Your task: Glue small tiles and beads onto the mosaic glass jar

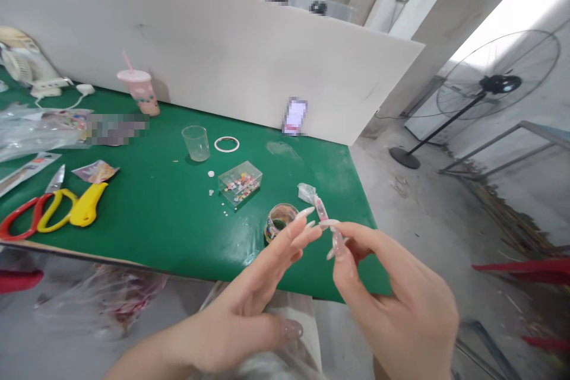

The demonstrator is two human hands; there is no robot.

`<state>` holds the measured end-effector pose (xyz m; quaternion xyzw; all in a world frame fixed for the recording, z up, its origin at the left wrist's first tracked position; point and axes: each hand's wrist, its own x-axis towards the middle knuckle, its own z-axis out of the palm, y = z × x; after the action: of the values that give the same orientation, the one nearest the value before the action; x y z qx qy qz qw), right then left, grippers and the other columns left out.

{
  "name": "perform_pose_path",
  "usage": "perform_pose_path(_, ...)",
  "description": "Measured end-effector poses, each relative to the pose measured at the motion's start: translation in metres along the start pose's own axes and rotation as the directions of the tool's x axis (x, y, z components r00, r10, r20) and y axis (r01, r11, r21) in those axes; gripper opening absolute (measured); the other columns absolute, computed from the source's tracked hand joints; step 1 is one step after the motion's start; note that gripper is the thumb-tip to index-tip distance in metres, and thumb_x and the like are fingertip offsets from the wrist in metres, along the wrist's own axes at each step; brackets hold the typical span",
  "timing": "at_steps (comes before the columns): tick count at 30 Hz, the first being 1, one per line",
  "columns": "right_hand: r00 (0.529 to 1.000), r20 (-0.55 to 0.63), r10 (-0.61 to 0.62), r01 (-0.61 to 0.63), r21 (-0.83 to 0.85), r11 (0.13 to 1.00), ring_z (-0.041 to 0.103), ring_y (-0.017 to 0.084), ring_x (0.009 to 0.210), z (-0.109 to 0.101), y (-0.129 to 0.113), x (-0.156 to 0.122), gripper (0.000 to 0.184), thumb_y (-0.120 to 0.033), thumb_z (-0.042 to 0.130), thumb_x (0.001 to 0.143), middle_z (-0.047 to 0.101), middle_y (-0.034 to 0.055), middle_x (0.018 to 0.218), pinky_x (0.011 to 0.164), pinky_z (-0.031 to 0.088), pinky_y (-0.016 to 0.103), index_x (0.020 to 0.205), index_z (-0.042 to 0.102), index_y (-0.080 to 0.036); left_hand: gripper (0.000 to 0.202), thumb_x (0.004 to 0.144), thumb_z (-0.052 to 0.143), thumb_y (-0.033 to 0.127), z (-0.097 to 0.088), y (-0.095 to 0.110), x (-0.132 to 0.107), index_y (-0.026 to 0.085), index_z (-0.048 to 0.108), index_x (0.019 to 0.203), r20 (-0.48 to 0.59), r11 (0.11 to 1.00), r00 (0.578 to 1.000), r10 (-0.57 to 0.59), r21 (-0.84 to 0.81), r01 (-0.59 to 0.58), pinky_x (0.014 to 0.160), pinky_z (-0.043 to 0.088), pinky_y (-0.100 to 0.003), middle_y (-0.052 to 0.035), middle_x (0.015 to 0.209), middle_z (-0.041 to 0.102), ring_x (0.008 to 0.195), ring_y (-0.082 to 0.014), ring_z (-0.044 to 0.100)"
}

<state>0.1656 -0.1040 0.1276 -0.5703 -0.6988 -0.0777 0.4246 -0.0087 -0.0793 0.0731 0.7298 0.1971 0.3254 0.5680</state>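
My left hand point(262, 297) is held up over the front edge of the table, fingers stretched out and thumb apart, gripping nothing. My right hand point(396, 297) is closed in a loose pinch, its index fingertip meeting the left fingertips. Anything between those right fingers is too small to make out. Behind the left fingers stands a clear round cup point(281, 212) with colourful pieces around its wall, partly hidden. A small tube with pink markings point(321, 210) lies just past the fingertips, beside a crumpled clear wrapper point(306, 192). Farther left is a clear box point(240, 184) of small colourful pieces.
On the green table point(169, 208) are a clear tumbler point(196, 143), a white ring point(227, 144), scissors point(40, 214), a yellow-handled cutter point(89, 205), plastic bags point(40, 130) and a pink cup point(139, 92). A phone point(295, 116) leans on the white partition point(222, 53). A fan point(499, 83) stands right.
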Motion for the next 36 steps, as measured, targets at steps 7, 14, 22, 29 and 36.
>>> perform_pose_path(7,1.000,-0.008,0.013,-0.012,0.071,0.997,0.060,0.006,0.052,-0.002,0.000,-0.002,0.014,-0.011,0.057,0.085,0.066,-0.0067,0.065,0.055,0.051,0.016,0.091,0.064,-0.021,0.076,0.094,0.045,0.026,0.005,-0.005,0.005,0.041,0.000,0.153,-0.018,0.998,0.999,0.043,-0.037,-0.043,0.108,0.045,-0.044,0.0006,0.154,0.038,0.140,-0.0225,0.039)
perform_pose_path(14,0.999,-0.010,-0.037,0.038,0.166,0.985,0.061,0.004,0.055,-0.001,0.001,-0.003,0.018,-0.010,0.059,0.083,0.067,-0.0080,0.067,0.056,0.050,0.011,0.096,0.063,-0.021,0.085,0.080,0.065,0.014,0.004,-0.017,0.005,0.041,0.026,0.150,0.046,0.770,0.996,0.080,-0.637,-0.032,0.122,0.010,-0.048,0.0055,0.160,0.027,0.150,-0.0260,0.011)
perform_pose_path(22,0.999,-0.013,-0.051,0.053,0.233,0.971,0.059,0.003,0.055,0.002,0.000,-0.005,0.022,-0.007,0.059,0.083,0.063,-0.0077,0.067,0.059,0.052,0.010,0.101,0.065,-0.019,0.087,0.078,0.069,0.012,0.004,-0.018,0.005,0.045,0.028,0.148,0.080,0.708,0.993,0.089,-0.706,-0.007,0.122,0.006,-0.046,0.0098,0.162,0.018,0.150,-0.0262,0.005)
perform_pose_path(29,0.998,0.038,-0.055,0.044,0.233,0.971,0.061,0.002,0.060,0.003,-0.004,-0.001,0.019,-0.007,0.059,0.083,0.067,-0.0053,0.071,0.062,0.051,0.010,0.099,0.066,-0.015,0.087,0.076,0.068,0.013,0.005,-0.013,0.009,0.045,0.029,0.147,0.097,0.595,0.990,0.103,-0.804,0.017,0.121,0.003,-0.049,0.0068,0.155,0.038,0.149,-0.0261,0.014)
perform_pose_path(36,0.996,0.044,-0.074,0.063,0.216,0.974,0.061,0.004,0.058,0.003,-0.005,0.000,0.014,-0.006,0.058,0.082,0.067,-0.0040,0.067,0.061,0.050,0.011,0.091,0.067,-0.013,0.084,0.079,0.069,0.015,0.004,-0.008,0.013,0.047,0.030,0.146,0.123,0.623,0.985,0.120,-0.782,0.022,0.121,0.009,-0.049,0.0072,0.155,0.036,0.148,-0.0272,0.019)
